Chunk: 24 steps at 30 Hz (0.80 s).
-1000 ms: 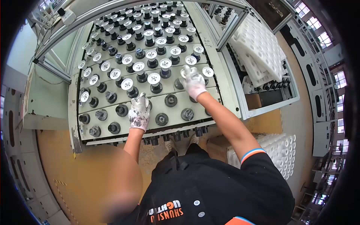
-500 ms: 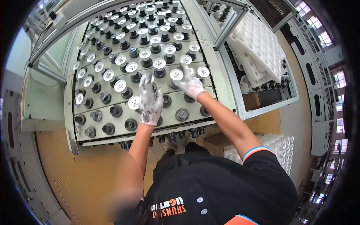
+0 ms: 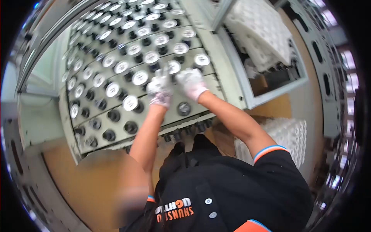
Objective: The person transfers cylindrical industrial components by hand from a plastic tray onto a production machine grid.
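Note:
My left hand, in a smudged white glove, reaches over the machine bed with its fingers stretched forward and somewhat apart. Beside it on the right, my gloved right hand has bent fingers, blurred by motion. Just ahead of the two hands is a white disc-shaped lamp part with dark dots. Whether either hand touches it cannot be made out. Another white disc sits on a black holder to the left of my left hand, and one more stands beyond my right hand.
Rows of similar discs on black holders cover the pale green bed. Bare black holders line its near edge. White perforated trays lie in a metal frame at right. White stacked parts are beside my right arm.
My left hand has moved forward and right, closer to my right hand. The right hand's fingers look more bent than before. The whole view has shifted and blurred somewhat.

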{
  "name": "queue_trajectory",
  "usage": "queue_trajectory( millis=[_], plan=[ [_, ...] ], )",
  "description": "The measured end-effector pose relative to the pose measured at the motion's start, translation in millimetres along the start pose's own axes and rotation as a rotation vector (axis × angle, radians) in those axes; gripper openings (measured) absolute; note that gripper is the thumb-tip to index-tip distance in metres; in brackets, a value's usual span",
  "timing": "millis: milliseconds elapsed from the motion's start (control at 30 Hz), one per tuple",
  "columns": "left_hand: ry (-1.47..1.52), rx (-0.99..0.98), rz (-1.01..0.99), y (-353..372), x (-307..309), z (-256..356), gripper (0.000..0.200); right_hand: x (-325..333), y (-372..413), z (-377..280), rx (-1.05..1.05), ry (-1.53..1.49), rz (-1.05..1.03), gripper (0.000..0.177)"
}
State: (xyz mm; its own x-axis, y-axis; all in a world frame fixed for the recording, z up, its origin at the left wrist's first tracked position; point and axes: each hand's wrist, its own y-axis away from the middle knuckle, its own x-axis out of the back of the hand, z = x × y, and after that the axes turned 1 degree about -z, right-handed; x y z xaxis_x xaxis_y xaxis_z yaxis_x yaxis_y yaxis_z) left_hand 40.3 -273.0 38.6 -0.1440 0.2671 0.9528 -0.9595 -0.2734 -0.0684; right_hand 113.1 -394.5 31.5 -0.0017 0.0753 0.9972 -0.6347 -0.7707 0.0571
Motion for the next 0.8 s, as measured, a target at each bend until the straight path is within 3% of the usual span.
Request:
queue_trajectory(
  millis=[33,67,133,267,300,367,400,433,467,533,633,667,733,767,800],
  plan=[
    [-0.089,-0.089,0.056,2,-7,-1,0.056,2,-7,-5,-0.102,0.078,-0.059,0.016],
    [-0.145,-0.074,0.060,0,-16,0,0.057,-11,-10,0,-0.099,-0.074,0.043,0.019],
    [-0.131,-0.072,0.096,0,-15,0,0.059,10,-5,-5,-0.125,-0.105,0.036,0.023],
    [-0.031,-0.041,0.044,-5,-13,-3,0.071,9,-6,6,-0.051,-0.119,0.099,0.031],
    [-0.048,-0.171,0.201,-5,-36,-17,0.073,25,-6,4,-0.092,-0.155,-0.032,0.043],
    [0.065,-0.045,-0.057,-6,-20,-7,0.075,25,30,12,-0.079,-0.445,0.274,0.051],
    [0.055,-0.059,-0.140,-10,-20,-14,0.073,-47,28,15,-0.120,-0.372,0.431,0.051],
    [0.045,-0.093,-0.146,-7,-16,-16,0.070,-30,64,12,-0.143,-0.195,0.707,0.049],
    [0.038,-0.121,-0.125,-6,-12,-19,0.068,-8,93,15,-0.261,-0.529,0.628,0.039],
    [0.090,-0.122,0.040,-3,-5,-16,0.064,-16,154,41,-0.379,-0.457,0.715,0.027],
    [0.286,-0.084,0.321,19,3,22,0.059,13,267,86,-0.608,-0.599,0.810,0.008],
    [0.094,-0.196,0.472,16,-15,17,0.050,16,308,102,-0.690,-0.626,0.924,0.010],
    [0.579,-0.361,0.341,41,-12,97,0.043,19,396,135,-0.892,-0.676,0.943,0.013],
    [0.776,-0.334,0.202,55,-24,140,0.040,8,434,147,-1.045,-0.494,1.023,0.015],
    [0.966,-0.301,0.054,67,-42,182,0.037,17,473,156,-1.167,-0.687,1.065,0.015]
  ],
)
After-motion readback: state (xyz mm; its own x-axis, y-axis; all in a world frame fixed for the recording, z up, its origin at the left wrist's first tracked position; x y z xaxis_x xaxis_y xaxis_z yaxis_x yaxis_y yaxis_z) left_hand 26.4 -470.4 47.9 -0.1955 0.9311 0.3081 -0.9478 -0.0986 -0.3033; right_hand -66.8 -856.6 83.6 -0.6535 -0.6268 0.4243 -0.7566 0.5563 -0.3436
